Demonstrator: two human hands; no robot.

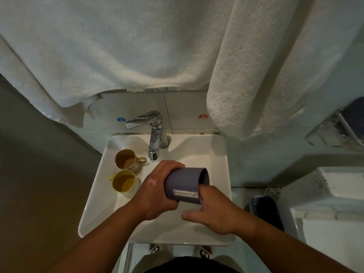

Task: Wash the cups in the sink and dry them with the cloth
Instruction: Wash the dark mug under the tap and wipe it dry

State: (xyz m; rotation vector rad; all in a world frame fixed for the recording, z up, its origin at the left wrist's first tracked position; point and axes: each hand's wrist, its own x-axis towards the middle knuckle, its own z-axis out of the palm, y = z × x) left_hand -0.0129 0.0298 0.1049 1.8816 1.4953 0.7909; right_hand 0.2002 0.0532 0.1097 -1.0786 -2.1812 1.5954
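A grey cup (184, 181) with a white label lies tipped on its side over the white sink (216, 154), its mouth facing right. My left hand (155, 192) grips the cup round its base end. The fingers of my right hand (212, 209) reach into the cup's mouth, with the thumb stretched out underneath. On the sink's left rim stand a beige cup (126, 159) with a handle and a yellow cup (123, 181), both upright. No water shows at the chrome tap (154, 133).
Large white towels (118, 46) hang above the sink, one thick fold (236, 85) drooping close to the right back corner. A toilet cistern (334, 203) stands at the right, with a dark bin (264, 209) between it and the sink. A clear wall holder (338, 125) is at the far right.
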